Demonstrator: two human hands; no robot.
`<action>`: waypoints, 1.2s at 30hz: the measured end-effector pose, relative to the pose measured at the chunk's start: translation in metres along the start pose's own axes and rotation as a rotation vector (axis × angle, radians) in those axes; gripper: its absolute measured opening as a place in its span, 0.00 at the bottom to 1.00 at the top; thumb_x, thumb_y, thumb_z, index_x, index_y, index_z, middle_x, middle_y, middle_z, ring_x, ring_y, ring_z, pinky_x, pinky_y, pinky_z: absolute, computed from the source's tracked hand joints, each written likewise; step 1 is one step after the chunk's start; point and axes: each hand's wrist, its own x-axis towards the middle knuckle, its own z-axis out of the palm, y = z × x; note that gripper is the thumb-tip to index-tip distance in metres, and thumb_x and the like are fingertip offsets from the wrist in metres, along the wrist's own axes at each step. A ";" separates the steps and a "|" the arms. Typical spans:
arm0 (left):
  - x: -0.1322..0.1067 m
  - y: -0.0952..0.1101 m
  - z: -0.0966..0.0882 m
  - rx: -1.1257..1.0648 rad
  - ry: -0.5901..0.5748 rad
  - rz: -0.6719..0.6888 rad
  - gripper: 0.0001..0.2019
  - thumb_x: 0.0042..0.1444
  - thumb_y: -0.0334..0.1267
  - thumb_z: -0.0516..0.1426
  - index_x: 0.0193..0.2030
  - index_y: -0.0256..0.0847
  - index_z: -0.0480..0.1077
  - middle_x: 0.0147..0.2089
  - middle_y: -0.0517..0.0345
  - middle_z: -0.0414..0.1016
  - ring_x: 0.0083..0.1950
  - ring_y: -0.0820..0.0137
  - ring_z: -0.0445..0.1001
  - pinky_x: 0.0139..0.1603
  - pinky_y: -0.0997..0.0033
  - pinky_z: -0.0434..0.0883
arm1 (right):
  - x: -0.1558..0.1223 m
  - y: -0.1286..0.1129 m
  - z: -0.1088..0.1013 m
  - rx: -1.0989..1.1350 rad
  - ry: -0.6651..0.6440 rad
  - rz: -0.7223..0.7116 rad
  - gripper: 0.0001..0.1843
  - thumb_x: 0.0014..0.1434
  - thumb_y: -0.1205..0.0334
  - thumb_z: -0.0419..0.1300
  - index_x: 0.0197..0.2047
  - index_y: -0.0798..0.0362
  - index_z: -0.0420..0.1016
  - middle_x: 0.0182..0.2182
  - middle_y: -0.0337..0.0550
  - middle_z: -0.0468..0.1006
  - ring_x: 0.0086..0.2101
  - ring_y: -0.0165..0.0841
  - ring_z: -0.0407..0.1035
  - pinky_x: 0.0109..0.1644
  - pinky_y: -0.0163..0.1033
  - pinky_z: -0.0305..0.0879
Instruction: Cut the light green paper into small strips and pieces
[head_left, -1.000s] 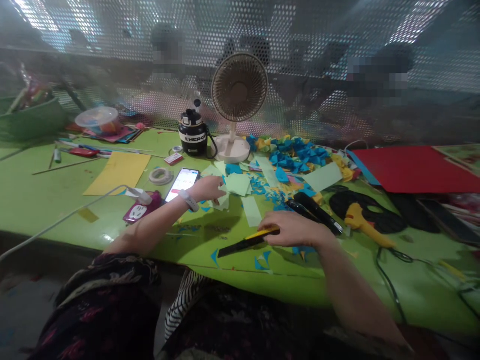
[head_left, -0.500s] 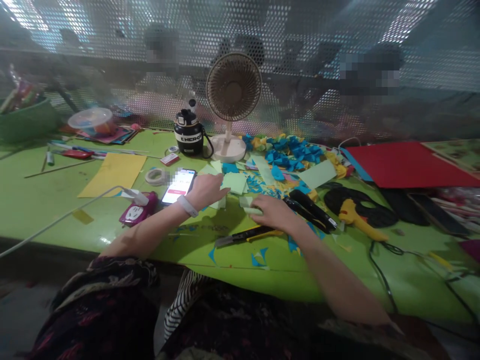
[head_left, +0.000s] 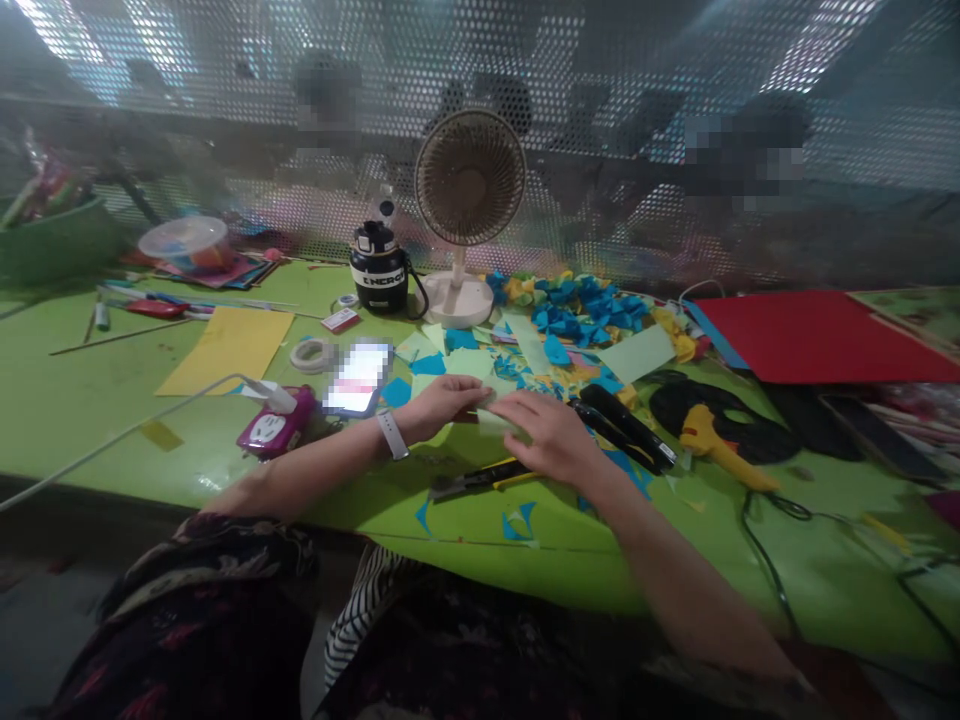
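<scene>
A small piece of light green paper (head_left: 491,422) is between my two hands, just above the green table. My left hand (head_left: 446,402), with a pale band on its wrist, has its fingers closed at the paper's left edge. From the other side my right hand (head_left: 551,432) grips the same paper, its fingertips almost meeting the left ones. Part of the paper is hidden by the fingers. A utility knife (head_left: 480,480) lies just in front of the hands. Behind them are pale green sheets (head_left: 469,362) and blue paper pieces (head_left: 427,365).
Left of my hands are a lit phone (head_left: 358,380), a tape roll (head_left: 313,354), a purple power socket (head_left: 277,425) and yellow paper (head_left: 225,350). A fan (head_left: 471,180) and a black jug (head_left: 379,275) stand behind. Rightward lie a black stapler (head_left: 626,430), a yellow glue gun (head_left: 720,445) and red sheets (head_left: 832,335).
My left hand has moved right and nearer to me, away from the stacked pale green sheets, and met my right hand at the small paper. My right hand has turned inward.
</scene>
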 end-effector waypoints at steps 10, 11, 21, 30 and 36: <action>-0.001 -0.001 0.003 -0.168 0.013 0.069 0.16 0.43 0.43 0.72 0.28 0.35 0.72 0.23 0.64 0.67 0.22 0.82 0.63 0.25 0.80 0.63 | 0.000 0.003 -0.005 0.020 0.203 -0.102 0.12 0.63 0.67 0.57 0.46 0.47 0.80 0.61 0.50 0.70 0.62 0.46 0.61 0.63 0.55 0.62; -0.002 -0.002 0.004 -0.187 0.021 0.083 0.16 0.42 0.42 0.72 0.29 0.35 0.72 0.24 0.64 0.68 0.23 0.81 0.64 0.27 0.79 0.65 | 0.001 0.000 -0.004 0.054 0.250 -0.068 0.09 0.64 0.65 0.58 0.43 0.47 0.80 0.59 0.49 0.72 0.61 0.45 0.63 0.63 0.55 0.63; -0.015 0.001 0.020 -0.319 -0.014 0.118 0.18 0.49 0.50 0.68 0.30 0.37 0.71 0.25 0.63 0.69 0.30 0.74 0.71 0.49 0.60 0.75 | 0.005 -0.001 0.007 0.422 0.440 0.431 0.13 0.60 0.53 0.61 0.28 0.50 0.70 0.41 0.49 0.79 0.42 0.39 0.75 0.47 0.45 0.73; -0.015 -0.005 0.021 -0.179 -0.007 0.199 0.18 0.42 0.44 0.72 0.31 0.34 0.72 0.30 0.61 0.74 0.35 0.74 0.74 0.47 0.63 0.76 | 0.006 -0.006 0.006 0.602 0.433 0.481 0.13 0.59 0.53 0.62 0.28 0.51 0.69 0.29 0.40 0.75 0.30 0.32 0.71 0.37 0.37 0.71; -0.014 -0.006 0.021 -0.164 0.001 0.197 0.20 0.41 0.47 0.72 0.30 0.33 0.73 0.30 0.61 0.75 0.34 0.74 0.74 0.47 0.63 0.76 | 0.006 -0.005 0.007 0.624 0.422 0.516 0.13 0.58 0.53 0.62 0.28 0.50 0.68 0.26 0.38 0.74 0.28 0.32 0.70 0.36 0.37 0.70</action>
